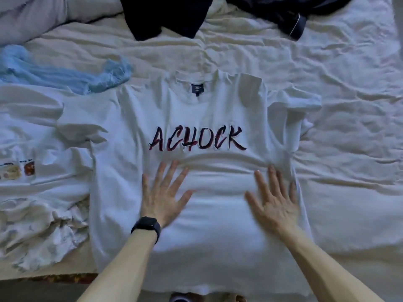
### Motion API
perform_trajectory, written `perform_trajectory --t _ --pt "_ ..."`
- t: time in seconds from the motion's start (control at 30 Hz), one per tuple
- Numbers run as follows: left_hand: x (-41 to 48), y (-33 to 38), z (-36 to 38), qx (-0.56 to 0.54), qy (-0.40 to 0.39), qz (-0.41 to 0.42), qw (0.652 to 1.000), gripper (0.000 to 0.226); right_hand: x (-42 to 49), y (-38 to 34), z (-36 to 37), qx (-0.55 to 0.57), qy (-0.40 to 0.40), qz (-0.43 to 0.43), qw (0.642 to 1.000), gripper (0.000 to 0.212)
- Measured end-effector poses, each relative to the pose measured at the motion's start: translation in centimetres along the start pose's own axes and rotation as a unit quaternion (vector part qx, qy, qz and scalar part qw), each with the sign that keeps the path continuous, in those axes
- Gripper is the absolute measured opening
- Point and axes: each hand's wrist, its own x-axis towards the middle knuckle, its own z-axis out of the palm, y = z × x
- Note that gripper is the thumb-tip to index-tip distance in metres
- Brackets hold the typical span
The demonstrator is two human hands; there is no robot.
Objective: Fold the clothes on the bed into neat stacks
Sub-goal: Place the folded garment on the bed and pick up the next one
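A white T-shirt point(196, 110) with dark "ACHOCK" lettering lies face up and spread flat on the bed, collar away from me, hem at the near edge. My left hand point(162, 195), a black watch on its wrist, presses flat on the shirt below the lettering with fingers apart. My right hand point(274, 199) lies flat on the shirt to the right, fingers spread too. A ridge of cloth has bunched up just beyond both sets of fingertips. Neither hand holds anything.
Another white shirt point(43, 149) with small printed pictures lies crumpled at the left. A light blue garment point(54, 73) sits at the far left, dark navy clothes point(170, 16) at the far edge. The wrinkled cream sheet point(349, 105) spreads to the right.
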Motion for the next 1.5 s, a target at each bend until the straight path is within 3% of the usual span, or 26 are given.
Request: perform_trajectory --t 0.13,0.23,0.3,0.37,0.47,0.5,0.6,0.67,0.7,0.77,0.83,0.9,0.97,1.03,1.07,1.17,1.27,1.4,1.5 --pt "0.7 0.5 -1.1 -0.003 -0.034 0.001 0.999 0.066 -0.4 1.7 -2.0 0.032 -0.005 0.032 0.999 0.071" --pt "2.4 2.4 -3.8 -0.053 -0.006 -0.020 0.998 0.065 0.8 2.6 -4.9 0.205 0.130 0.085 0.966 0.053" --pt "4.6 4.9 -5.6 -0.075 0.028 0.000 0.997 0.063 3.1 4.3 -6.7 0.376 0.168 0.171 0.895 0.047" --pt "7.6 8.5 -7.3 -0.089 0.037 0.051 0.994 0.066 7.1 6.2 -8.9 0.530 0.123 0.275 0.793 0.049" --pt "12.8 14.9 -9.2 -0.112 0.042 0.132 0.984 0.071 13.2 8.0 -11.1 0.701 0.059 0.300 0.644 0.027" --pt "14.5 17.0 -9.7 -0.113 0.041 0.149 0.982 0.070 14.9 8.0 -11.7 0.731 0.036 0.286 0.619 0.022" --pt "19.0 21.7 -10.0 -0.085 0.011 0.172 0.981 0.068 18.1 8.9 -12.7 0.748 -0.023 0.301 0.591 0.016" --pt "20.9 22.7 -9.3 -0.086 -0.035 0.109 0.990 0.071 18.3 11.3 -12.7 0.765 0.026 0.320 0.559 0.012" --pt "21.7 22.8 -9.1 -0.100 -0.049 0.070 0.991 0.073 17.7 12.9 -12.4 0.761 0.077 0.327 0.556 0.010" --pt "22.8 23.0 -9.0 -0.087 -0.063 0.045 0.993 0.073 15.2 15.7 -10.8 0.699 0.122 0.333 0.621 0.017" --pt "24.1 24.1 -9.5 -0.039 -0.099 0.034 0.994 0.066 12.7 16.9 -8.7 0.639 0.089 0.339 0.684 0.022" --pt "25.2 25.7 -10.9 -0.026 -0.118 0.001 0.993 0.064 11.9 16.9 -7.5 0.616 0.058 0.341 0.708 0.020" --pt "26.6 28.2 -12.4 -0.027 -0.048 0.033 0.998 0.067 12.4 17.3 -7.5 0.627 0.054 0.331 0.703 0.017" --pt "28.3 30.9 -14.0 -0.027 0.036 0.134 0.990 0.071 12.8 17.6 -7.7 0.653 0.044 0.337 0.677 0.021" --pt "29.4 32.3 -14.6 -0.024 0.041 0.178 0.983 0.073 12.8 17.5 -7.7 0.671 0.034 0.341 0.658 0.024" --pt "32.8 36.3 -15.7 -0.035 -0.080 0.167 0.982 0.058 12.7 16.9 -8.2 0.718 -0.045 0.347 0.601 0.037" --pt "35.7 38.4 -16.9 -0.121 -0.152 0.121 0.974 0.013 13.2 16.7 -8.8 0.722 -0.064 0.353 0.591 0.031" --pt "37.1 39.0 -18.4 -0.254 -0.154 0.121 0.947 0.007 13.6 16.2 -9.1 0.644 0.032 0.396 0.654 0.022" --pt "36.4 39.3 -17.9 -0.268 -0.163 0.118 0.942 0.006 13.1 15.4 -8.7 0.638 0.028 0.418 0.646 0.025"
